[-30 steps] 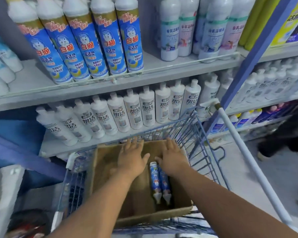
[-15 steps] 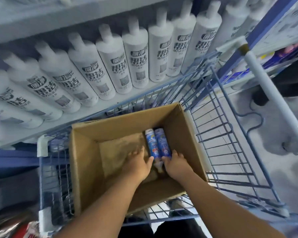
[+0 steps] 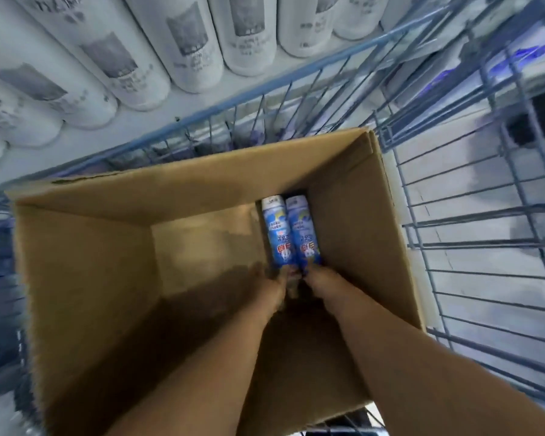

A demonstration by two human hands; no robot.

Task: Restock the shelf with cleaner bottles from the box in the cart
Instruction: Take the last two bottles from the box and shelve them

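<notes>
Left hand and right hand are reaching deep into a brown cardboard box, each curling around the near end of a glossy blue cylindrical cleaner bottle, lying side by side against its right wall.

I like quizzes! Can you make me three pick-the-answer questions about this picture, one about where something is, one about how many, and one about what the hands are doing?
1. Where do the blue bottles lie in the box?
A. against its right wall
B. against its left wall
C. outside it

2. How many blue bottles are in the box?
A. five
B. two
C. none

3. What are the left hand and right hand doing?
A. resting on the cart
B. reaching down to the bottles' near ends
C. lifting bottles onto the shelf

Answers: 1 A, they sit beside the right wall. 2 B, two lie side by side. 3 B, both hands are deep in the box at the bottles.
</notes>
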